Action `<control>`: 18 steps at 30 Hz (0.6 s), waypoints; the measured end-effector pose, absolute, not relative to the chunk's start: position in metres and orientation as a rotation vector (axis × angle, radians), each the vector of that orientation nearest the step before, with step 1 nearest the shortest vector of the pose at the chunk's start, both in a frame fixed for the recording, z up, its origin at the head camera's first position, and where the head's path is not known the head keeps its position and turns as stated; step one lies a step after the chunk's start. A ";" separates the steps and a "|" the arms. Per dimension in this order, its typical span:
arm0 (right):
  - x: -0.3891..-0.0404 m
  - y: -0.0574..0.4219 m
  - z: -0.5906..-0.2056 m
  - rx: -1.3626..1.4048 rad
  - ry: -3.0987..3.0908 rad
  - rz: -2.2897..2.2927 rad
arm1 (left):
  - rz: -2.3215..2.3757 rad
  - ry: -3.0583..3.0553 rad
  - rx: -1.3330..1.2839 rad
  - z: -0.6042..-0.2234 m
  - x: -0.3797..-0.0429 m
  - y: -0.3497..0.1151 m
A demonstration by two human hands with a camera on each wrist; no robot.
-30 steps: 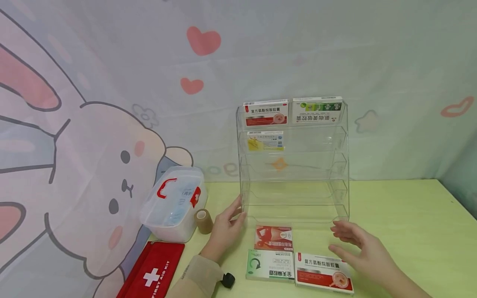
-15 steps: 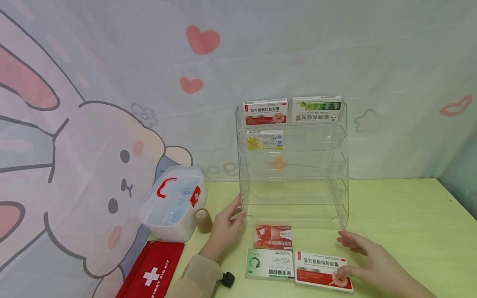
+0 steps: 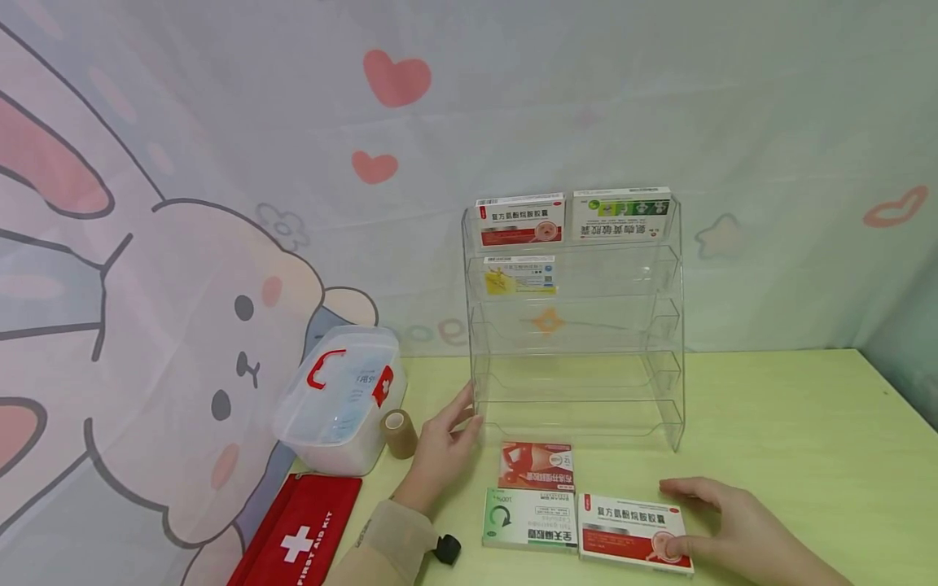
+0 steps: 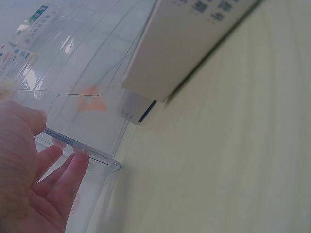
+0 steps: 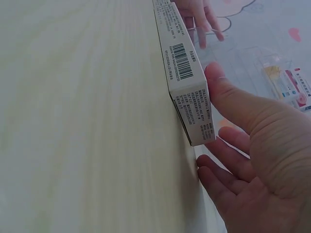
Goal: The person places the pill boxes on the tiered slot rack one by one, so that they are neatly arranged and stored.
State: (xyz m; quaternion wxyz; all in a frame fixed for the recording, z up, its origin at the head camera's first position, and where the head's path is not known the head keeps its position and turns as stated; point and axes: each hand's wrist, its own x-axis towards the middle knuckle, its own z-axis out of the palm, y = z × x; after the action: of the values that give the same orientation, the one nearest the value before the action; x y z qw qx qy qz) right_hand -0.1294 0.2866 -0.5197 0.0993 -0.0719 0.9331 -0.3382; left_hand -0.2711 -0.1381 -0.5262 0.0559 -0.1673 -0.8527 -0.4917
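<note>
A clear tiered display rack (image 3: pixel 579 378) stands on the table. My left hand (image 3: pixel 443 452) pinches its left side panel low down, the thumb on one face and fingers on the other, as the left wrist view shows. In front lie three medicine boxes: a red one (image 3: pixel 536 465), a green-and-white one (image 3: pixel 530 521) and a red-and-white one (image 3: pixel 623 521). My right hand (image 3: pixel 740 525) is at the right end of the red-and-white box. Its thumb rests on the printed top, and its other fingers stay loosely extended beyond the box's end, close to the table in the right wrist view.
The rack's top tier holds a red-and-white box (image 3: pixel 522 224) and a green-banded box (image 3: pixel 621 218); a yellow-and-white box (image 3: pixel 520 277) sits one tier below. Left stand a lidded clear plastic case (image 3: pixel 340 407), a brown bandage roll (image 3: pixel 400 435) and a red first aid pouch (image 3: pixel 304 525).
My right hand has come down from the rack's lower right corner to the red-and-white box, its thumb now on the box. The left hand stays on the rack.
</note>
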 end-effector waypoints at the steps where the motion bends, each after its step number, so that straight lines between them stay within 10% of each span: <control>1: -0.130 0.287 -0.519 -0.207 2.736 -1.010 | -1.492 -2.586 -0.507 -0.526 -0.271 -0.138; 18: -0.129 0.293 -0.520 -0.178 2.797 -0.963 | -1.520 -2.591 -0.490 -0.525 -0.270 -0.137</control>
State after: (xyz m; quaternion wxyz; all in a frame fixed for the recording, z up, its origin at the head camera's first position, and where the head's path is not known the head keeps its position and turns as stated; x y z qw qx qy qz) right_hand -0.1294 0.2930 -0.5204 0.0890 -0.0599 0.9400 -0.3237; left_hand -0.2700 -0.1374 -0.5248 0.0491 -0.1607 -0.8503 -0.4988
